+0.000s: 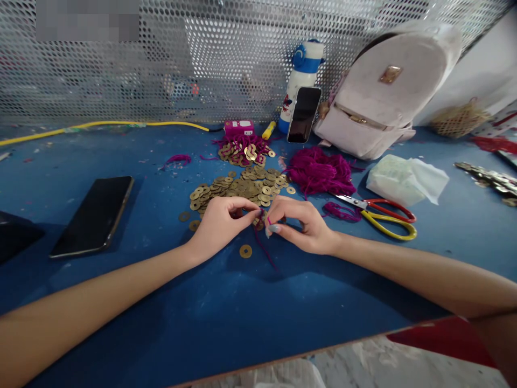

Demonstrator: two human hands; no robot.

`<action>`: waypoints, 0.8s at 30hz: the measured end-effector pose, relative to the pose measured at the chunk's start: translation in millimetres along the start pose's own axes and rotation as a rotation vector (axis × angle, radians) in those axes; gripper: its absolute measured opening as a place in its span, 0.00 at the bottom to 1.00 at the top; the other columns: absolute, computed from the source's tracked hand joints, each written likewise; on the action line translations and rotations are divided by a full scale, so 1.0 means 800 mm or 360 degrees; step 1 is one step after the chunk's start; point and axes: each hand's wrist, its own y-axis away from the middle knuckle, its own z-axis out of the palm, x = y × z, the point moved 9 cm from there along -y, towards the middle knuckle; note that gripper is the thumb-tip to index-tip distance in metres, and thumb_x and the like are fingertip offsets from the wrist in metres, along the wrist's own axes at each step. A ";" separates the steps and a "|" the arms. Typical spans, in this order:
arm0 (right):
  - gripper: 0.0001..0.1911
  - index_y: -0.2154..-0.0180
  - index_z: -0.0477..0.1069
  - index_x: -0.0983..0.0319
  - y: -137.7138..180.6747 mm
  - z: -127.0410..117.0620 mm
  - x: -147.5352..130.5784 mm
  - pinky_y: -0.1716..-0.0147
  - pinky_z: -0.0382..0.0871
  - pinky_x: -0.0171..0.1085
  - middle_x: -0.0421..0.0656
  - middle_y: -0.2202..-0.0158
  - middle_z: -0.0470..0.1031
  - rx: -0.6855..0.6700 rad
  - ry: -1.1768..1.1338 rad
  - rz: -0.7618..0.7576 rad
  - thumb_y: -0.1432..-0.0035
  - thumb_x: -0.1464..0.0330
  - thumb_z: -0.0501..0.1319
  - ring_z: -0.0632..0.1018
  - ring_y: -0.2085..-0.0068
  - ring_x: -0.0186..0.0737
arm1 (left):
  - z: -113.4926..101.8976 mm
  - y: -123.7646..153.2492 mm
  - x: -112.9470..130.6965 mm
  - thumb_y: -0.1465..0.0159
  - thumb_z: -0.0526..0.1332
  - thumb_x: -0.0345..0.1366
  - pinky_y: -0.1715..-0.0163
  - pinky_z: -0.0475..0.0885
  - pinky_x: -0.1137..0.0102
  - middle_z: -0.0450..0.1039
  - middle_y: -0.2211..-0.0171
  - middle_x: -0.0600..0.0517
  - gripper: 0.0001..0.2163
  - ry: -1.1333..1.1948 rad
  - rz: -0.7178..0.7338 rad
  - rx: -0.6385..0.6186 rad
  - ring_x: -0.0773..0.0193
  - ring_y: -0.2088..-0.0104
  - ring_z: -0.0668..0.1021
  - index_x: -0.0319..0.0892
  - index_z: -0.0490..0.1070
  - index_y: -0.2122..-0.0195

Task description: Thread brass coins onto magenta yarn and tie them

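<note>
My left hand [228, 221] pinches a purple yarn strand [264, 249], whose loose end trails down over the blue table. Close beside it, my right hand [298, 223] is closed, thumb against forefinger, on the same purple yarn. Between the fingertips a small brass-coloured coin seems to sit, partly hidden. A pile of brass-coloured coins with centre holes [246, 184] lies just beyond both hands. One single coin [245, 251] rests on the table below them. Behind the pile are coins tied with purple yarn [242, 151]. A bundle of purple yarn [321, 171] lies beyond my right hand.
Scissors with red and yellow handles [390, 218] lie to the right, near a white tissue pack [406, 178]. A phone [95, 215] lies at left. Another phone [304, 115] leans on a bottle [302, 64] beside a backpack [388, 91]. A perforated metal panel [100, 75] stands behind.
</note>
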 end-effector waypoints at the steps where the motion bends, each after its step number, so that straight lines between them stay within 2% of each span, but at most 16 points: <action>1: 0.05 0.65 0.72 0.62 0.000 0.003 -0.002 0.61 0.70 0.40 0.44 0.69 0.77 -0.0036 0.0013 -0.0024 0.36 0.73 0.58 0.74 0.65 0.37 | 0.001 0.000 0.001 0.41 0.64 0.34 0.73 0.69 0.74 0.81 0.72 0.51 0.07 0.0001 0.0005 -0.0004 0.66 0.73 0.78 0.38 0.81 0.68; 3: 0.05 0.64 0.73 0.62 0.000 0.003 0.002 0.61 0.70 0.39 0.44 0.68 0.77 -0.0021 0.0006 0.0022 0.35 0.72 0.58 0.75 0.64 0.37 | 0.003 0.001 0.002 0.41 0.64 0.33 0.75 0.69 0.75 0.80 0.73 0.52 0.06 -0.0009 0.0019 -0.0021 0.67 0.75 0.77 0.38 0.81 0.69; 8: 0.09 0.66 0.71 0.61 0.006 -0.021 0.047 0.66 0.69 0.35 0.42 0.69 0.76 0.0388 -0.0312 0.0497 0.34 0.64 0.59 0.75 0.68 0.34 | 0.004 0.002 0.006 0.41 0.64 0.32 0.75 0.68 0.75 0.80 0.74 0.53 0.05 -0.0051 0.0068 -0.0021 0.68 0.75 0.76 0.39 0.80 0.69; 12: 0.13 0.68 0.70 0.61 0.013 -0.030 0.075 0.69 0.67 0.34 0.40 0.72 0.76 0.0609 -0.0543 0.0722 0.37 0.59 0.62 0.73 0.71 0.32 | -0.001 0.003 0.008 0.41 0.64 0.31 0.74 0.68 0.75 0.81 0.72 0.52 0.05 -0.0119 0.0101 0.0054 0.68 0.75 0.76 0.39 0.80 0.67; 15: 0.13 0.68 0.69 0.61 0.015 -0.031 0.082 0.71 0.66 0.33 0.39 0.73 0.76 0.0673 -0.0610 0.0775 0.38 0.59 0.63 0.72 0.71 0.32 | -0.003 0.003 0.008 0.41 0.64 0.32 0.74 0.68 0.74 0.81 0.72 0.52 0.06 -0.0159 0.0096 0.0073 0.68 0.75 0.75 0.38 0.80 0.66; 24: 0.11 0.68 0.70 0.61 0.014 -0.030 0.069 0.67 0.67 0.34 0.40 0.71 0.76 0.0610 -0.0599 0.0683 0.36 0.61 0.62 0.73 0.69 0.32 | -0.004 -0.001 0.003 0.41 0.63 0.34 0.77 0.64 0.72 0.79 0.75 0.52 0.07 -0.0177 0.0058 0.0046 0.68 0.78 0.71 0.39 0.81 0.65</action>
